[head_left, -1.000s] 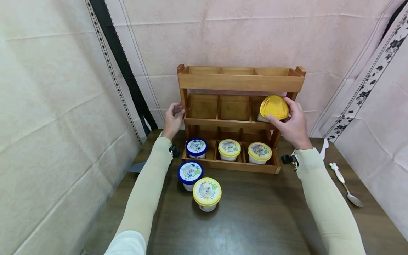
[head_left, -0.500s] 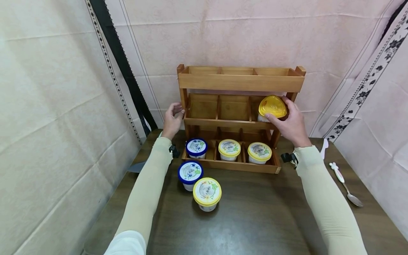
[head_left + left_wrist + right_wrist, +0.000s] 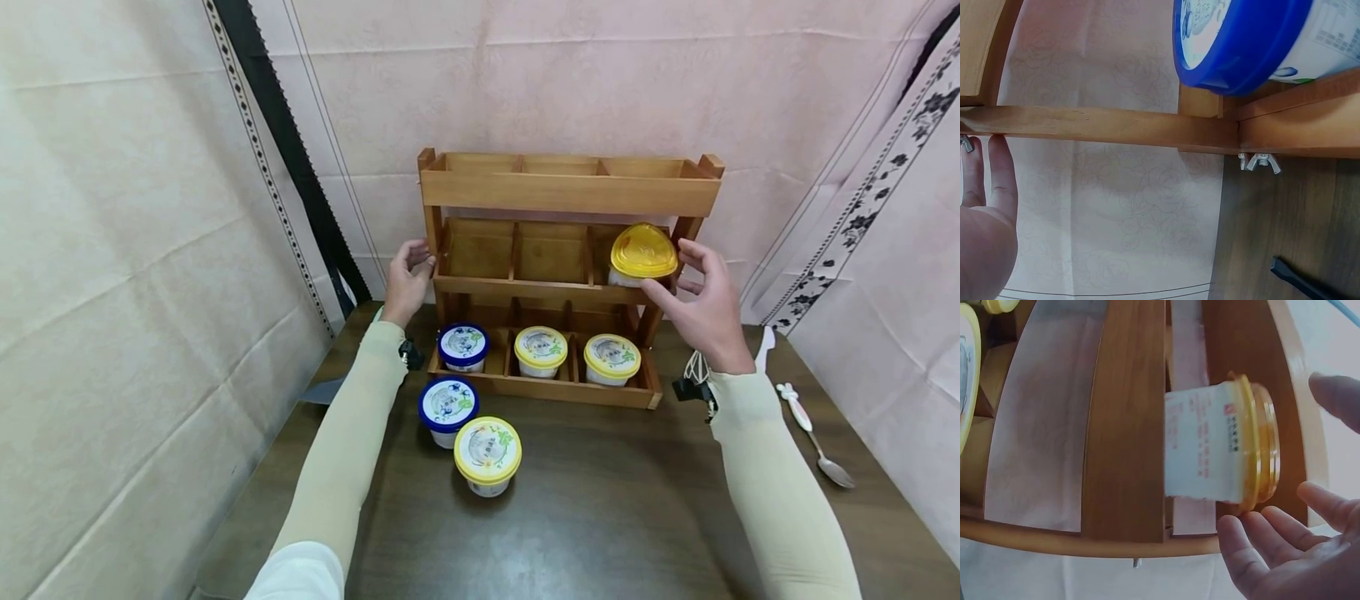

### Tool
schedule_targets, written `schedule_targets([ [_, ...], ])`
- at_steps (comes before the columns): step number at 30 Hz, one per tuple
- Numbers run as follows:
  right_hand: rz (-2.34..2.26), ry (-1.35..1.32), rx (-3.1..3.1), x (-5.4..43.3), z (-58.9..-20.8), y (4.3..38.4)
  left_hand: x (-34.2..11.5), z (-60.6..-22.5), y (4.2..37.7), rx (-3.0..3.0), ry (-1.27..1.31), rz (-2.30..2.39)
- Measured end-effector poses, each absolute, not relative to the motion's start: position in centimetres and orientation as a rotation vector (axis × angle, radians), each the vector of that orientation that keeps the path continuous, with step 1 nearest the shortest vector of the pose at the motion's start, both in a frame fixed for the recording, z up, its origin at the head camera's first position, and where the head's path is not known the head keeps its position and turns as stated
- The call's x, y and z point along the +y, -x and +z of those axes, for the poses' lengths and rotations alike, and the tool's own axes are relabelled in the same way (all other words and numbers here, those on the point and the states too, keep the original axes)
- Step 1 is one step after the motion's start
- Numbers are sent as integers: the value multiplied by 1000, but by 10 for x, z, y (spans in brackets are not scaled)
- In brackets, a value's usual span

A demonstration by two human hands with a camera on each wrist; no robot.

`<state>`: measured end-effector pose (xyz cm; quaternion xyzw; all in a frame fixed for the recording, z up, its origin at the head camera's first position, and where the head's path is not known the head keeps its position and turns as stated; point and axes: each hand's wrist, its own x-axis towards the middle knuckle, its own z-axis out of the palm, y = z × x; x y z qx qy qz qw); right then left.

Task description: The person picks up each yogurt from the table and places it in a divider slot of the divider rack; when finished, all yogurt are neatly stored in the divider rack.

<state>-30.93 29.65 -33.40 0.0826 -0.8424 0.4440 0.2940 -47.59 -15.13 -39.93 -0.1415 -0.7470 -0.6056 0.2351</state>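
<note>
A wooden three-tier rack (image 3: 567, 194) stands against the back cloth. In the right compartment of its middle tier sits a white tub with a clear yellow domed lid (image 3: 642, 250). My right hand (image 3: 702, 304) is just right of that tub, fingers spread and thumb apart. In the right wrist view the fingertips (image 3: 1233, 528) are right below the yellow lid (image 3: 1264, 447). My left hand (image 3: 407, 282) rests against the rack's left side; in the left wrist view two straight fingers (image 3: 1002, 169) touch the wooden side bar (image 3: 1116, 125), beside a wing nut.
The bottom tier holds a blue-lidded tub (image 3: 462, 346) and two yellow-lidded tubs (image 3: 541, 350). In front, a blue-lidded tub (image 3: 447, 404) and a yellow-lidded tub (image 3: 487, 454) stand on the dark table (image 3: 600, 500). A spoon (image 3: 813, 433) lies at the right.
My right hand has let go of the yellow-lidded tub in the middle tier and drawn back to the right, fingers opening. The left hand has stayed at the rack's side.
</note>
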Motion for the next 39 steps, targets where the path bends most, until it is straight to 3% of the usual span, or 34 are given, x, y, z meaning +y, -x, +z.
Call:
schedule_targets([
  [9, 1130, -271, -2099, 286, -348, 289, -143, -378, 448, -2072, 382, -1664],
  [18, 1145, -323, -2133, 278, -365, 276, -143, -382, 451, -2036, 399, -1673],
  [39, 1175, -730, -2446, 224, -425, 268, -144, -382, 451, -2034, 398, -1674],
])
